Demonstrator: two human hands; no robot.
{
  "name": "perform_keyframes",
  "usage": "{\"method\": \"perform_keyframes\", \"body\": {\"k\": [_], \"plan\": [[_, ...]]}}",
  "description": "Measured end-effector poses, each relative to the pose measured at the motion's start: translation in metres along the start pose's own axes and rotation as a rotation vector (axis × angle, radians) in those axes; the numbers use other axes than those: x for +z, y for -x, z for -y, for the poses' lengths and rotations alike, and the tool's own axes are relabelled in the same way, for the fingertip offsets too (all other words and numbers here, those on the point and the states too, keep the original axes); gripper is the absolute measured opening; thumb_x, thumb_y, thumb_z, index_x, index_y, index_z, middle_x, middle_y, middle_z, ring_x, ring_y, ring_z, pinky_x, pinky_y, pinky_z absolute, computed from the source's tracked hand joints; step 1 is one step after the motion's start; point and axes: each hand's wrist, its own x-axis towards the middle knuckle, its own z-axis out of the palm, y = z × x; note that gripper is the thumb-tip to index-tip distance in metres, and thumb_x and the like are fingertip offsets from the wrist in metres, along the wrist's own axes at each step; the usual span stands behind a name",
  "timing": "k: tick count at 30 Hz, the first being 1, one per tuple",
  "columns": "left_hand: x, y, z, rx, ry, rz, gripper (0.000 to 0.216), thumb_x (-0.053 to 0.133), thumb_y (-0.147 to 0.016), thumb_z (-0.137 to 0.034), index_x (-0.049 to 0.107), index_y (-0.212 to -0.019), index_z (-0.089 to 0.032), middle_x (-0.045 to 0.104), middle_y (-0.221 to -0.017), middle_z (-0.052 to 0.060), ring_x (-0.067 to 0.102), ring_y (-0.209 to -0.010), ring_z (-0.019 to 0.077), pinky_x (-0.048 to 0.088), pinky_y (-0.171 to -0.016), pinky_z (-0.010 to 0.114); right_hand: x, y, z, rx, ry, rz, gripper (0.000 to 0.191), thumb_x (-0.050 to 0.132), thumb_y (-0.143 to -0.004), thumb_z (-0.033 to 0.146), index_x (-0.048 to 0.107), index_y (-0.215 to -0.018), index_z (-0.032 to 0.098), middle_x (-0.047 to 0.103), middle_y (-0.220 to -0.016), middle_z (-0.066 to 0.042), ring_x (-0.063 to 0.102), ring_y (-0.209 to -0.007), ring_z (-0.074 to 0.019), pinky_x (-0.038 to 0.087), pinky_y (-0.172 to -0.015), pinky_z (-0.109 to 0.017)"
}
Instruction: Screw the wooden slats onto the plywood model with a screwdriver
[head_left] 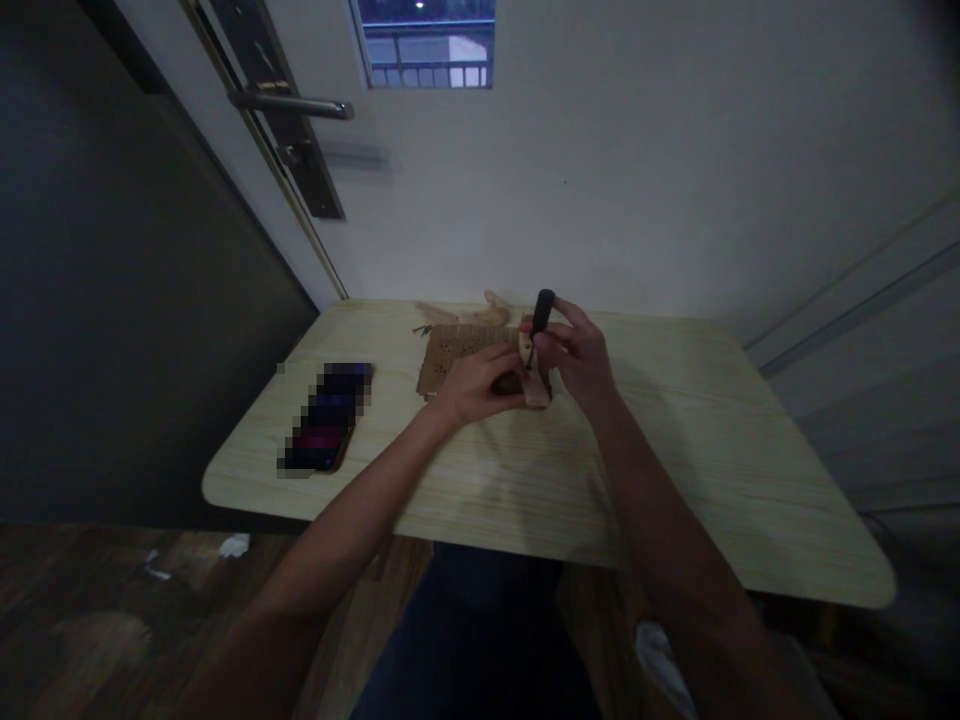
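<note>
Wooden pc (pixel 536 390) sits at the R end of the cardboard (pixel 469 338); looks light, stiff, prob. best gripped by its edges. Fingers of the L hand (pixel 480 382) grasp it; those of the R hand (pixel 579 362) clasp a black-handled screwdriver (pixel 543 312), aimed down at the wooden pc. Pale bench (pixel 712 460) under the cardboard, prob. smooth. Phone (pixel 330 415) L of cardboard; beyond cardboard, a white door (pixel 540 220) w/ window (pixel 429 45). Dim in here.

Right fingers (pixel 573 313) hold a black-handled screwdriver (pixel 543 311) at a pale wooden piece (pixel 536 389) gripped by left fingers (pixel 501 355)
</note>
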Motion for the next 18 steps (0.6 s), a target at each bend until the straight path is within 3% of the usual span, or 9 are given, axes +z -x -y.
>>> {"method": "perform_keyframes", "body": {"k": [6, 13, 18], "plan": [[0.0014, 0.0009, 0.0018, 0.014, -0.023, 0.005, 0.031, 0.07, -0.087, -0.049, 0.066, -0.1, -0.02, 0.069, -0.101, 0.007, 0.068, -0.091, 0.0218, 0.053, -0.076, 0.031, 0.0055, -0.0007, -0.0019, -0.009, 0.045, -0.149, 0.056, 0.088, -0.057, 0.055, 0.067, -0.098, 0.025, 0.069, -0.073, 0.003, 0.057, -0.056, -0.0112, 0.047, -0.052, -0.025], [0.0029, 0.0013, 0.0038, 0.039, -0.055, -0.019, 0.032, 0.07, -0.087, -0.05, 0.066, -0.098, -0.02, 0.069, -0.1, 0.006, 0.068, -0.091, 0.0217, 0.054, -0.075, 0.031, 0.0103, 0.0012, -0.0039, 0.005, 0.052, -0.088, 0.033, 0.079, -0.069, 0.047, 0.071, -0.088, 0.021, 0.072, -0.082, -0.001, 0.054, -0.057, -0.0093, 0.045, -0.051, -0.024], [0.0004, 0.0005, 0.0012, 0.054, -0.049, -0.023, 0.031, 0.069, -0.089, -0.049, 0.066, -0.097, -0.019, 0.068, -0.099, 0.007, 0.067, -0.088, 0.021, 0.054, -0.074, 0.031, 0.0086, 0.0023, -0.0003, 0.07, -0.065, -0.02, 0.039, 0.075, -0.073, 0.053, 0.075, -0.094, 0.021, 0.068, -0.072, 0.001, 0.05, -0.052, -0.0086, 0.042, -0.047, -0.024]]}}
